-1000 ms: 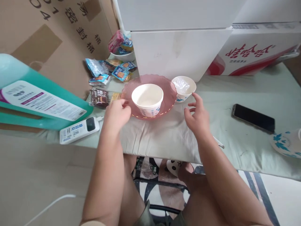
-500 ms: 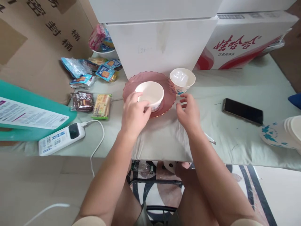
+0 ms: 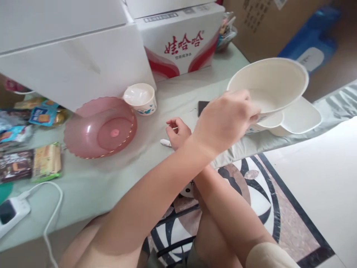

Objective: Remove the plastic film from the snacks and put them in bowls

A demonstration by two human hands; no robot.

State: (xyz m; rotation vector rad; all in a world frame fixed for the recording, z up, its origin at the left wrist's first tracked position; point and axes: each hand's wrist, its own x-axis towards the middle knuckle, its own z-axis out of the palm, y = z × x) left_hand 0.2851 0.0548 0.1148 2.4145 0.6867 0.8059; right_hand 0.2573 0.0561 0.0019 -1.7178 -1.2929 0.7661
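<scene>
My left hand (image 3: 231,115) reaches across to the right, over my right forearm, its fingers closed on the rim of a white paper bowl (image 3: 267,80). The bowl is tilted, its inside facing me, and hangs over other white paper bowls (image 3: 302,115) near the table's right front edge. My right hand (image 3: 178,134) is low over the table with fingers loosely curled and apart, holding nothing. Beside it lies a thin white object (image 3: 165,142), partly hidden. A pink scalloped dish (image 3: 89,130) stands at left, with a paper cup (image 3: 142,100) holding clear plastic behind its right side.
White boxes (image 3: 83,67) and a red-and-white carton (image 3: 184,44) stand along the back. Wrapped snacks (image 3: 47,162) and a power strip with a cable (image 3: 13,214) are at left. A phone (image 3: 202,107) is mostly covered by my left hand. A blue container (image 3: 312,37) is at far right.
My left hand has lifted the paper bowl out of the pink dish and carried it right, to the other bowls. The view has swung right. My right hand has stayed low, now under the left arm.
</scene>
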